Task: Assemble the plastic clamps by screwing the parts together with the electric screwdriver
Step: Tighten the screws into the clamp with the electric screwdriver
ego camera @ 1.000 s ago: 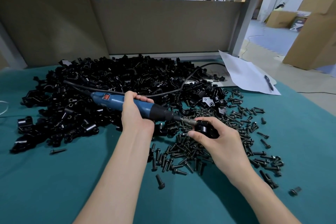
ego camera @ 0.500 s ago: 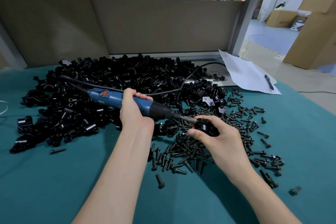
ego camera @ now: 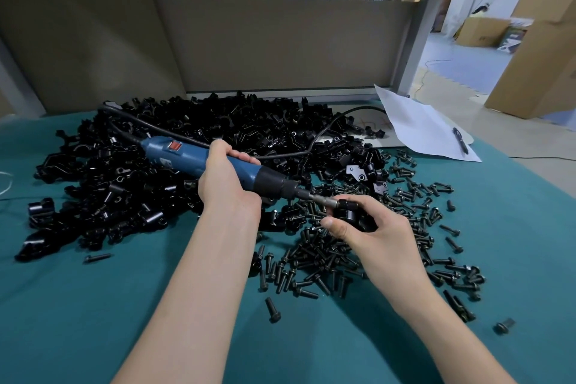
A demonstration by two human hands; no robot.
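While my left hand [ego camera: 229, 186] grips the electric screwdriver [ego camera: 180, 154], its bit meets the clamp [ego camera: 350, 212].
My right hand [ego camera: 377, 231] pinches that clamp above the teal table [ego camera: 93, 305].

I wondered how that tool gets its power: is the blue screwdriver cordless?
No, a black cord runs from the rear of the screwdriver out over the heap of black parts.

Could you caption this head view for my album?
Left hand holds a blue electric screwdriver to a black clamp gripped in the right hand, over scattered screws.
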